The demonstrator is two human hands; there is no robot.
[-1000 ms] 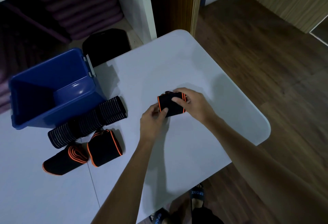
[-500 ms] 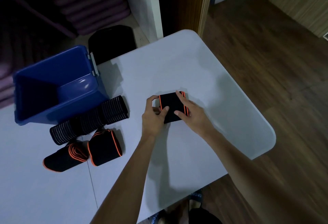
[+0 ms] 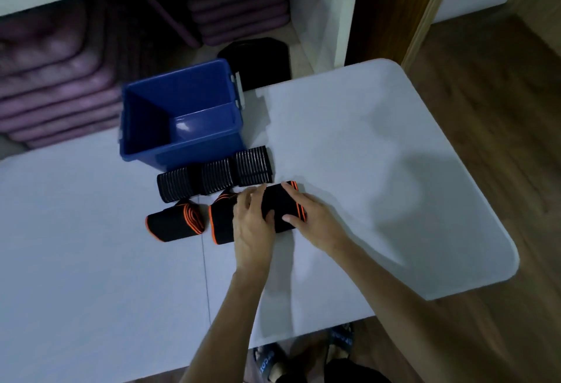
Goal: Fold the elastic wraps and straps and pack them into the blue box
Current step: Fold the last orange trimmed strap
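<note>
A folded black wrap with orange edging (image 3: pixel 280 206) lies on the white table (image 3: pixel 379 170), pressed against another folded black-and-orange wrap (image 3: pixel 221 226). My left hand (image 3: pixel 252 224) rests over its left part with the thumb on top. My right hand (image 3: pixel 315 218) lies on its right end, fingers fairly straight. A third black-and-orange wrap (image 3: pixel 174 223) sits further left. Three black ribbed straps (image 3: pixel 215 173) form a row just behind. The blue box (image 3: pixel 179 115) stands open behind them, nothing visible inside.
The table's rounded right edge (image 3: pixel 513 249) drops to wooden floor. A black object (image 3: pixel 256 62) sits on the floor behind the box. Purple mats (image 3: pixel 57 79) are stacked under a shelf at the back left. My sandalled feet (image 3: pixel 303 355) show below the near edge.
Both hands have slid the folded wrap left across the table until it sits beside the other black-and-orange wraps. The camera view has also shifted left.
</note>
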